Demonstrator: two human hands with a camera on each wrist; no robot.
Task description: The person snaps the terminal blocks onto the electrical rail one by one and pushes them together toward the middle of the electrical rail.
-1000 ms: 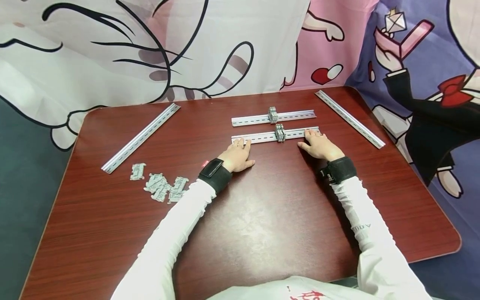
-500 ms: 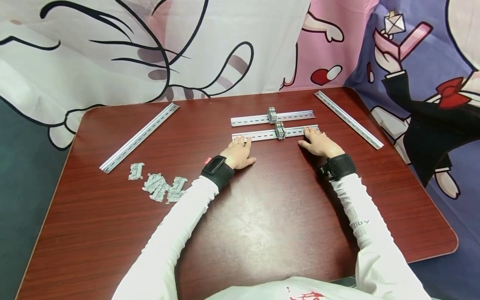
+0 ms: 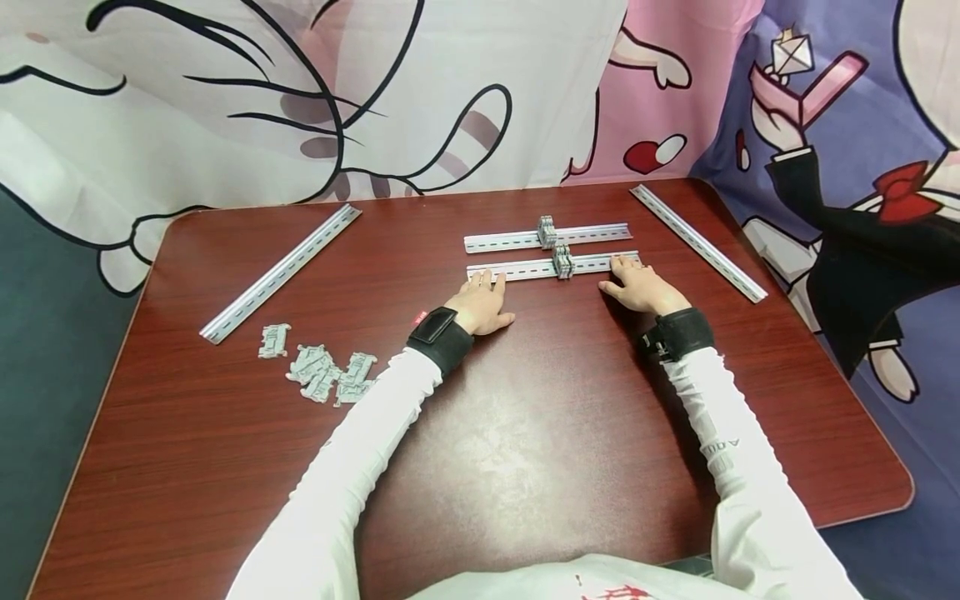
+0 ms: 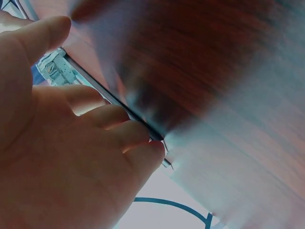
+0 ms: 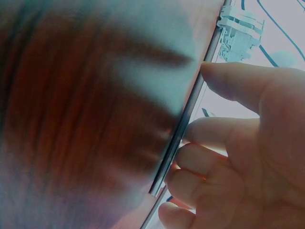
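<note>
The slotted silver metal rail [image 3: 528,269] lies on the glossy reddish-brown table [image 3: 540,400], carrying a grey ribbed block stack [image 3: 562,262] near mid-length. The left hand [image 3: 480,310] rests at its left end, the right hand [image 3: 643,290] at its right; on each, fingers are unclenched, thumb apart.

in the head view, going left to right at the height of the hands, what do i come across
Left slanted rail → left hand → grey block stack → right hand → right slanted rail. The near rail is left out, since it stretches between both hands.
</note>
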